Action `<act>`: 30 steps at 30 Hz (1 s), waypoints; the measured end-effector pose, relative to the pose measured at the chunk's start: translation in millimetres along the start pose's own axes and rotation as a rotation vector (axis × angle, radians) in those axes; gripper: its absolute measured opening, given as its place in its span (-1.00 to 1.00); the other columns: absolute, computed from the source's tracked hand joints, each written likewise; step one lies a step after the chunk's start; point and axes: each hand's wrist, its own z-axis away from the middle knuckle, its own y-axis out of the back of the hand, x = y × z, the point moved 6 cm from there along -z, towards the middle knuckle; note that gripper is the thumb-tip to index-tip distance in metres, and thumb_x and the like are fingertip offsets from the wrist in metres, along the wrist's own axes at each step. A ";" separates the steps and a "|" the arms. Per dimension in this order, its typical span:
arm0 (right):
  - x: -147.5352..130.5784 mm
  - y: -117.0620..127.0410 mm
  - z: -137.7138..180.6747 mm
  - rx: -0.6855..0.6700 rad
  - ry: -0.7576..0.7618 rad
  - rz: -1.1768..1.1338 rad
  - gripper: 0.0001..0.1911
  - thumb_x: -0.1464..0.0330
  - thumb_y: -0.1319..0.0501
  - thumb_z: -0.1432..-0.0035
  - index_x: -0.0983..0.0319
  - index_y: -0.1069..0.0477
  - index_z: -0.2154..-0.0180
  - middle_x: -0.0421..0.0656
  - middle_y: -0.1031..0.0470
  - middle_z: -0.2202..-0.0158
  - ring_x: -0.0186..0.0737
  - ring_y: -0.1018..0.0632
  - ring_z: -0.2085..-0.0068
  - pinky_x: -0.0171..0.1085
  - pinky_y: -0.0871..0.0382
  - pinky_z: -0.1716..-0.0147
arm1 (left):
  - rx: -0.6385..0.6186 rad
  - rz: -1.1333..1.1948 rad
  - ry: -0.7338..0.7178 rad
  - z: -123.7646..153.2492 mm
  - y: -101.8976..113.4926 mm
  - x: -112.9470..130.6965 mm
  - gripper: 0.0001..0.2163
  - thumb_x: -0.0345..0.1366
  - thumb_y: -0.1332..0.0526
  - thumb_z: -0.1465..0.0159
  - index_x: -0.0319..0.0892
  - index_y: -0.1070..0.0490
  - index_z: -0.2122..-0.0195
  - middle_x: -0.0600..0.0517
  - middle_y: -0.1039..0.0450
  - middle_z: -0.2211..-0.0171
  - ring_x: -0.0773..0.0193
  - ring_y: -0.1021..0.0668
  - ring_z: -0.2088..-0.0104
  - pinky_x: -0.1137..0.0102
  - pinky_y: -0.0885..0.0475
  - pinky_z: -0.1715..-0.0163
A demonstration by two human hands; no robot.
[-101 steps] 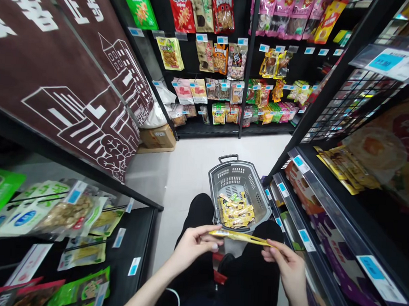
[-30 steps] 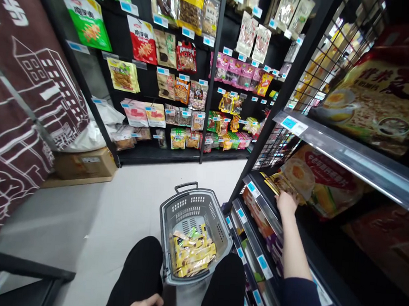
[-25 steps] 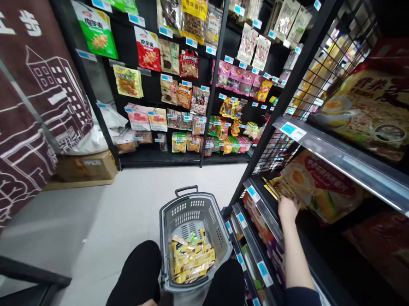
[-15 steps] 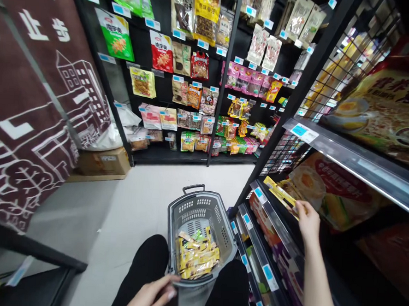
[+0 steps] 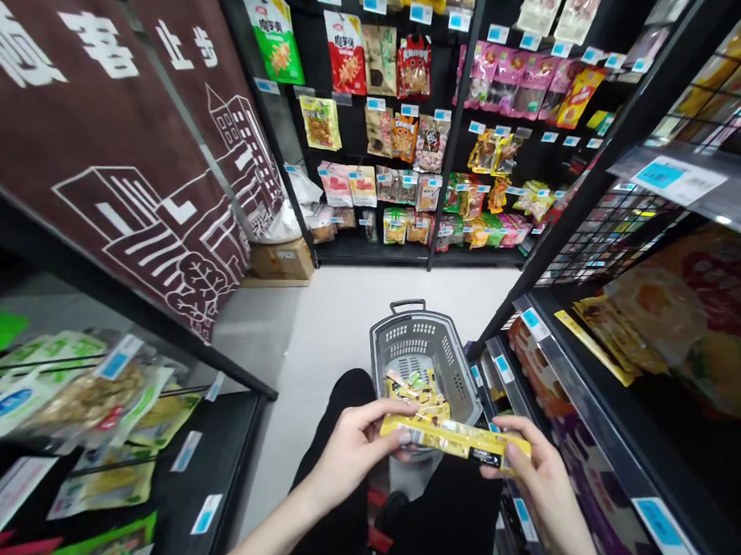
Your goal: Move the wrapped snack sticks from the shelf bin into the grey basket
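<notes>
A long yellow snack packet (image 5: 454,438) lies level between both hands, just above my black-trousered knees. My left hand (image 5: 353,448) pinches its left end and my right hand (image 5: 538,472) grips its right end. Right behind the packet stands a grey shopping basket (image 5: 451,349) on the floor, holding several similar yellow packets (image 5: 415,389). On the shelf to my right lies a stack of the same yellow packets (image 5: 611,334).
Black shelves (image 5: 594,408) with blue price tags flank me on the right, and a lower shelf with green and white bags (image 5: 88,386) on the left. A brown printed curtain (image 5: 133,146) hangs left. A wall of hanging snack bags (image 5: 417,130) and a cardboard box (image 5: 280,259) stand ahead.
My right hand drew a yellow packet off the right shelf and brought it down before me. My left hand rose from my knee to grasp its other end. My view swung left.
</notes>
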 end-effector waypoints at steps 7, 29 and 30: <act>18.1 1.1 18.8 0.094 0.034 0.081 -0.74 0.26 -0.35 0.06 0.18 -0.55 0.26 -0.06 -0.50 0.18 -0.04 -0.55 0.21 -0.05 -0.55 0.22 | 0.066 0.023 0.079 7.6 10.8 -17.6 -0.74 -0.17 -0.33 0.03 -0.25 -0.53 0.37 -0.06 -0.56 0.34 0.15 -0.60 0.45 0.33 -0.56 0.47; 25.4 -25.7 17.4 0.296 0.086 0.221 -0.68 0.28 -0.39 0.16 0.19 -0.26 0.43 -0.25 -0.40 0.39 -0.31 -0.48 0.50 -0.32 -0.44 0.52 | 0.089 0.197 0.137 3.8 12.9 -28.8 -0.55 -0.34 -0.39 0.08 -0.13 -0.12 0.27 0.05 -0.54 0.36 0.31 -0.55 0.56 0.34 -0.52 0.51; 26.4 -24.0 17.8 0.288 0.065 0.196 -0.67 0.27 -0.38 0.15 0.19 -0.30 0.36 -0.23 -0.43 0.37 -0.26 -0.51 0.46 -0.30 -0.47 0.49 | 0.049 0.179 0.173 3.4 14.6 -30.9 -0.53 -0.33 -0.38 0.06 -0.15 -0.15 0.19 0.04 -0.54 0.38 0.29 -0.57 0.52 0.34 -0.53 0.47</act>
